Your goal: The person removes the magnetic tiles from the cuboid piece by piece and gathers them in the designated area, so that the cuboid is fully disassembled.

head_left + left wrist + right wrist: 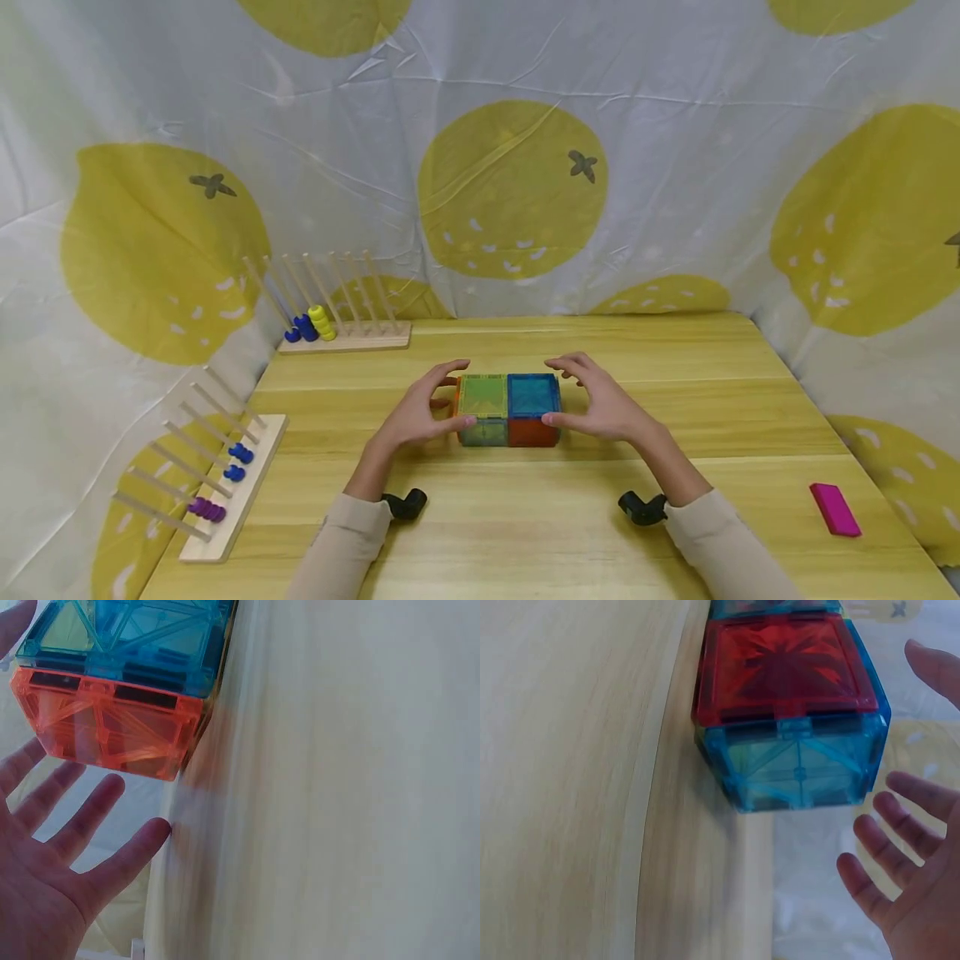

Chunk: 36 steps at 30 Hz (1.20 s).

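Two joined cubes of translucent magnetic tiles form a low block in the middle of the table. From the head view, a green tile [483, 396] tops its left half and a blue tile [533, 395] its right half. My left hand [420, 414] is at the left end, fingers spread and loosely bent. In the left wrist view, those fingers stand apart from the orange end tile [105, 724]. My right hand [600, 404] flanks the right end, its fingers apart from the blue end tile [799, 763]; a red tile [787, 667] forms the front side there.
A wooden peg rack [390, 336] with blue and yellow beads stands at the back left. Another peg rack [258, 467] with blue and purple beads is along the left edge. A magenta block [835, 509] lies near the right edge. Lemon-print cloth [675, 183] surrounds the table [517, 525].
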Each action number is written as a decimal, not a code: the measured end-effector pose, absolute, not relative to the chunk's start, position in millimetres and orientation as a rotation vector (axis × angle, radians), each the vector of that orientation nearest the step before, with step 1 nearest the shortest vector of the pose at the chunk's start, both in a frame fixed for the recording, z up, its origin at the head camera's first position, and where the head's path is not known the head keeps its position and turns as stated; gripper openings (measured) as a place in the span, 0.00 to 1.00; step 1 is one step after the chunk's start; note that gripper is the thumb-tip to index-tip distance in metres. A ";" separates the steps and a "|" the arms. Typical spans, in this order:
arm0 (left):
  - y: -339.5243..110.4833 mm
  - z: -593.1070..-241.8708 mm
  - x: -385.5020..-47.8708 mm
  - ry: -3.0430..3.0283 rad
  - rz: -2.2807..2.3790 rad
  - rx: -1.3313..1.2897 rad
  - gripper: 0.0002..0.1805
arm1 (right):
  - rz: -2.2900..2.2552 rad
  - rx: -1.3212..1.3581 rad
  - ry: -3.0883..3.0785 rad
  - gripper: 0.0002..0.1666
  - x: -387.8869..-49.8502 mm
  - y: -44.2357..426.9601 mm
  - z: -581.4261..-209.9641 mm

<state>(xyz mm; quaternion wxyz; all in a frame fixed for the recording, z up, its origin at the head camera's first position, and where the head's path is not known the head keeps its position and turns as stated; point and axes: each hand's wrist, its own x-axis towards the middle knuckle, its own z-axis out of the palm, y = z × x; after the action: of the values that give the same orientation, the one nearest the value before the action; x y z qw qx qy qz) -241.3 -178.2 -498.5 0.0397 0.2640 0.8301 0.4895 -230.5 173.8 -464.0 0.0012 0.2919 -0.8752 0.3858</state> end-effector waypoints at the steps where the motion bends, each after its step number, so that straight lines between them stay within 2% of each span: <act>1: -177.3 -498.9 -241.6 2.527 1.516 0.808 0.46 | 1.212 0.918 -2.746 0.48 -230.6 172.3 -464.4; 7: -173.3 -502.2 -243.0 2.453 1.541 0.808 0.42 | 1.182 0.923 -2.768 0.47 -231.7 166.3 -465.7; 21: -167.1 -503.6 -245.3 2.370 1.609 0.753 0.42 | 0.998 0.927 -2.848 0.45 -242.3 157.2 -462.7; 36: -172.6 -504.8 -242.8 2.400 1.608 0.767 0.42 | 1.034 0.886 -2.830 0.40 -250.2 147.1 -460.8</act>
<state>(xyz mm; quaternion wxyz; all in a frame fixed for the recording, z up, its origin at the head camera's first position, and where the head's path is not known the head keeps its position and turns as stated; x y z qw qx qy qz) -242.8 -172.6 -504.8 0.0763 0.2559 0.8006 0.5365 -250.2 147.1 -460.8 0.0007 0.2821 -0.9011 0.3293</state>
